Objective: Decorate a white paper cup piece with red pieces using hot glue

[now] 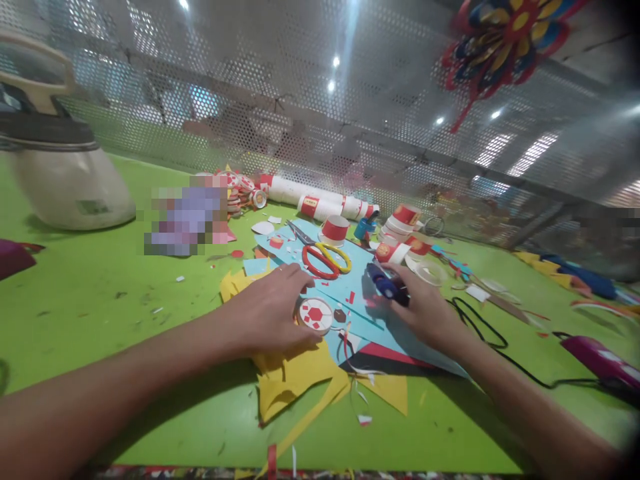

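Observation:
My left hand (pixel 270 310) curls its thumb and fingers around the left edge of a small round white disc (pixel 315 315) with red patches. A dark blue, thick-barrelled object (pixel 385 283) is gripped in my right hand (pixel 423 303); its exact kind is unclear. Both hands are over light blue paper (pixel 360 287), which has small red and dark scraps on it. Scissors (pixel 320 261) with red and yellow handles lie between and beyond my hands, blades pointing away to the left. Cut yellow paper (pixel 295 377) lies under and in front of my left hand.
Red-and-white paper cups (pixel 334 230), a small blue bottle (pixel 365 227) and long white cup tubes (pixel 300 191) stand or lie at the back. A beige-and-black appliance (pixel 70 180) is at left. To the right, a black cord (pixel 525 370) leads to a magenta object (pixel 600 360).

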The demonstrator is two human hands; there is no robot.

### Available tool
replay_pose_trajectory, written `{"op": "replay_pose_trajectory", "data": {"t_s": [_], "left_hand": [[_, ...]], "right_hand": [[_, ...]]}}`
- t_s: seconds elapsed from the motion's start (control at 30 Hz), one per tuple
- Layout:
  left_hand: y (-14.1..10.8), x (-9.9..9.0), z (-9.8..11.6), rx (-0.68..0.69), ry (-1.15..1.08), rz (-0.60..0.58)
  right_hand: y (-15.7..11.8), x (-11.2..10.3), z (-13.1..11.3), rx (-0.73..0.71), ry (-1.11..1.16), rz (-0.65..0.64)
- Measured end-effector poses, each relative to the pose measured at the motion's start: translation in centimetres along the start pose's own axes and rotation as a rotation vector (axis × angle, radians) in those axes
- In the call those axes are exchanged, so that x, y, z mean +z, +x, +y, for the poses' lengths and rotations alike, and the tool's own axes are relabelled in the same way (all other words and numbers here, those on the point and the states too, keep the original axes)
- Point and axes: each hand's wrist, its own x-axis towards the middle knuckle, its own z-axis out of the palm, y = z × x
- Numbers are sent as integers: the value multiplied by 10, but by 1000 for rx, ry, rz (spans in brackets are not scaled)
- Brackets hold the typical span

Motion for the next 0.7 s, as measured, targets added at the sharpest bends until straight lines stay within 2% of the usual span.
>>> {"op": "replay_pose_trajectory", "data": {"t_s": [0.07, 0.17, 0.23, 0.3, 0.43, 0.6, 0.7], "left_hand": [[0, -7, 0, -13, -74, 48], [2, -19, -10, -71, -164, 237], [5, -28, -21, -152, -146, 340], [8, -36, -33, -196, -83, 370], [10, -41, -50, -225, 48, 212], [14, -34, -59, -264, 98, 111], [16, -30, -60, -244, 107, 78]], "right_hand": [[3, 8, 1, 1, -1, -24], [7, 11, 3, -21, 5, -60], [7, 10, 4, -47, 21, -88], [5, 7, 5, -69, 41, -113], [-5, 0, 7, -128, 15, -153], [-16, -12, -5, -240, 0, 86], [-13, -19, -20, -263, 36, 153]]}}
